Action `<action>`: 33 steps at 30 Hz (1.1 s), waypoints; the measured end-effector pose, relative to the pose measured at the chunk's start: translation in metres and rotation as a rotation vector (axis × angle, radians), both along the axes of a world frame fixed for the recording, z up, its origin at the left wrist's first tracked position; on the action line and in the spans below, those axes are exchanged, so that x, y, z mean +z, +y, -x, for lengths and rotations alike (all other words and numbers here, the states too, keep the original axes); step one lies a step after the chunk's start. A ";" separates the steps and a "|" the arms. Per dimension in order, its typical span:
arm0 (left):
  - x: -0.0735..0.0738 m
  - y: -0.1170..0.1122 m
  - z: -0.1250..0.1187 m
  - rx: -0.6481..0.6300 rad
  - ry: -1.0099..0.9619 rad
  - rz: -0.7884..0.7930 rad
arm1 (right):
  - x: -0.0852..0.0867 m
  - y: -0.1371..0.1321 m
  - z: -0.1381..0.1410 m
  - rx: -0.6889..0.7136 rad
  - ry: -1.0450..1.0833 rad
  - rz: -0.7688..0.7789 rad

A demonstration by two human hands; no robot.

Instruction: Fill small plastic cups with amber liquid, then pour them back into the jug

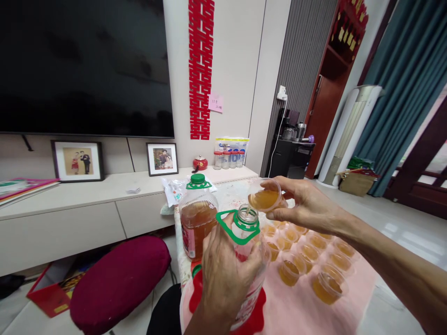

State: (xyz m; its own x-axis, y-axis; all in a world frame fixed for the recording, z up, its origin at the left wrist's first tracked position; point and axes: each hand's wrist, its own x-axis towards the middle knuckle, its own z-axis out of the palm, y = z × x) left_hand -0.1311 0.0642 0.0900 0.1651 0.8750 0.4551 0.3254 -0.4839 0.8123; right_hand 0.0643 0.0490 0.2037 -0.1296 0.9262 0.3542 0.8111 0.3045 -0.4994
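Note:
My left hand (226,270) is wrapped round a clear plastic jug (253,274) with a green handle ring and an uncapped mouth. In my right hand (300,202), a clear plastic cup (264,194) of amber liquid tilts over that mouth, and a thin stream seems to run in. Behind my left hand stands a second jug (198,223), largely full of amber liquid and closed with a green cap. Several cups of amber liquid (309,253) stand on the pink cloth (300,307) to the right. The first jug rests on something red with a wavy edge.
A maroon round stool (122,284) is at the left, beside the table. Beyond runs a white cabinet (87,228) with framed photos (162,159), a red teapot (199,163) and red-lidded jars (228,159). A plastic bag (172,190) lies by the capped jug.

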 end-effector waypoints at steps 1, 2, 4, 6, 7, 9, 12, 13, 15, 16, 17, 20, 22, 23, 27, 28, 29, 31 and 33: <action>0.000 0.000 0.000 -0.005 -0.001 0.002 | 0.001 0.000 0.000 0.001 -0.004 0.003; 0.000 0.000 0.000 -0.006 -0.007 0.005 | 0.001 0.000 0.000 0.002 -0.007 0.005; 0.001 -0.001 0.000 -0.004 -0.022 0.016 | 0.002 -0.001 0.000 0.002 -0.012 0.009; 0.001 -0.001 0.001 -0.006 -0.034 0.024 | 0.002 -0.001 0.000 0.001 -0.016 0.007; 0.001 -0.001 0.001 -0.011 -0.037 0.023 | 0.002 -0.001 0.000 0.001 -0.018 0.006; 0.001 0.000 0.000 -0.017 -0.035 0.015 | 0.002 -0.001 0.000 0.003 -0.021 0.004; 0.000 0.000 0.000 0.001 -0.034 0.005 | 0.001 -0.001 -0.001 0.005 -0.022 -0.008; -0.001 0.000 0.000 0.003 -0.038 0.004 | 0.001 -0.001 -0.001 0.004 -0.022 -0.015; -0.002 0.000 -0.001 0.000 -0.045 0.006 | 0.001 0.000 -0.002 0.005 -0.023 -0.019; -0.002 0.000 -0.001 0.000 -0.045 0.003 | 0.001 0.000 -0.002 0.007 -0.025 -0.014; -0.003 0.000 -0.001 0.002 -0.042 0.000 | 0.001 0.000 -0.002 0.010 -0.026 -0.009; -0.003 0.000 -0.001 0.008 -0.024 -0.018 | 0.002 0.000 -0.002 0.014 -0.028 -0.009; -0.004 0.000 -0.001 0.013 -0.022 -0.014 | 0.002 0.000 -0.002 0.018 -0.033 -0.009; -0.004 0.000 -0.001 0.012 -0.026 -0.009 | 0.002 0.000 -0.002 0.022 -0.036 -0.007; -0.004 0.000 0.000 0.014 -0.004 0.004 | 0.003 0.000 -0.003 0.030 -0.051 -0.007; -0.004 0.000 0.000 0.017 0.006 0.004 | 0.003 0.000 -0.003 0.030 -0.054 -0.010; -0.004 0.000 0.000 0.018 0.012 0.007 | 0.003 -0.001 -0.003 0.029 -0.058 -0.012; -0.004 0.000 -0.001 0.010 -0.001 0.018 | 0.004 -0.001 -0.002 0.024 -0.062 -0.018; -0.003 0.000 -0.001 0.004 -0.017 0.024 | 0.004 -0.001 -0.002 0.020 -0.062 -0.025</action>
State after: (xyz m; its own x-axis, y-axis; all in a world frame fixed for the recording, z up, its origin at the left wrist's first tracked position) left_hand -0.1301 0.0638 0.0871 0.1541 0.8863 0.4367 0.3134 -0.4630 0.8291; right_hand 0.0664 0.0480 0.2082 -0.1701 0.9142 0.3679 0.8339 0.3324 -0.4405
